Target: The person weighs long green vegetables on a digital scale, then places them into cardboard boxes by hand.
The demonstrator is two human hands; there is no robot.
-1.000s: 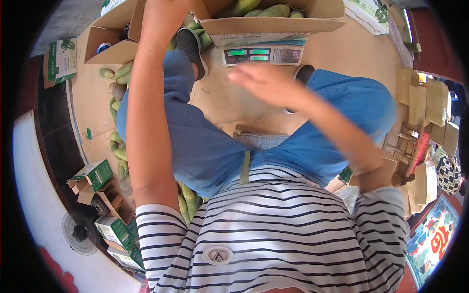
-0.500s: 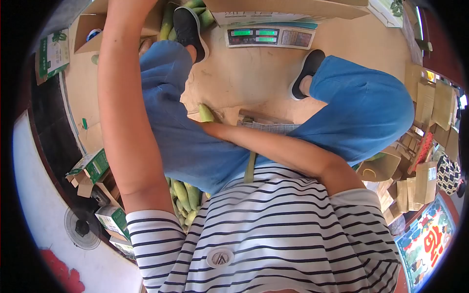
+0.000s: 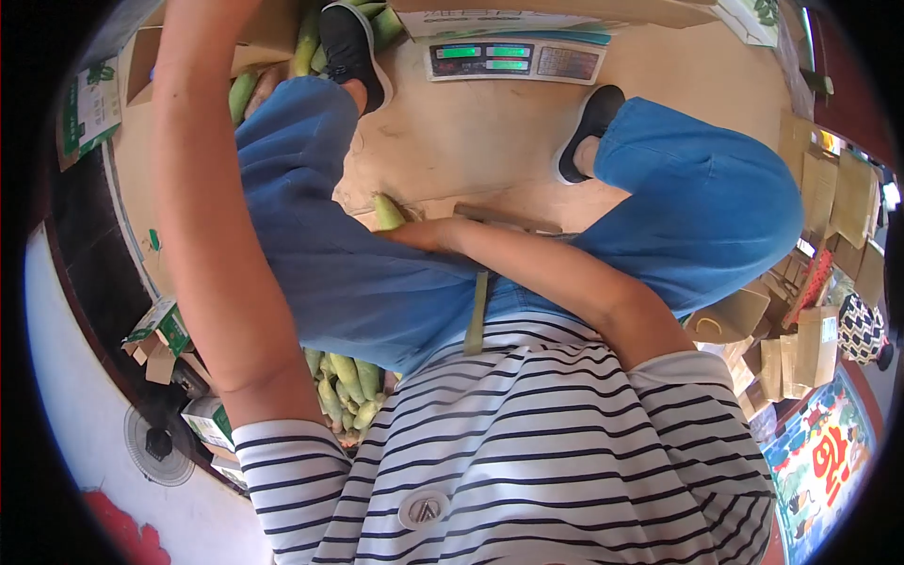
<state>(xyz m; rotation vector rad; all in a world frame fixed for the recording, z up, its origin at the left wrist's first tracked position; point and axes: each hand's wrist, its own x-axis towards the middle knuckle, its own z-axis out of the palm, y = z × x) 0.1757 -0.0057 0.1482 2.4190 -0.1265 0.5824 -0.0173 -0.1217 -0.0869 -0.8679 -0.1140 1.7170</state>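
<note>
So the long green vegetable is down between my legs, right by my left thigh, tapered end pointing away from me. My right hand has reached across to the left and is right up against the near end of it. My fingers are hidden, so honestly can't tell if they're spread or wrapped around it. Left hand is cut off past the far edge of view, so no clue about that one either; you just get my left arm stretched out far on the left.

Going outward: tan floor between my dark shoes. Just beyond them there's a digital scale with green displays lit up, and a printed cardboard box right on its far side. More green vegetables are heaped on my near left, and another couple sit far left, by my left shoe. There's a fan at the near left, plus a bunch of brown cartons off to the right.
</note>
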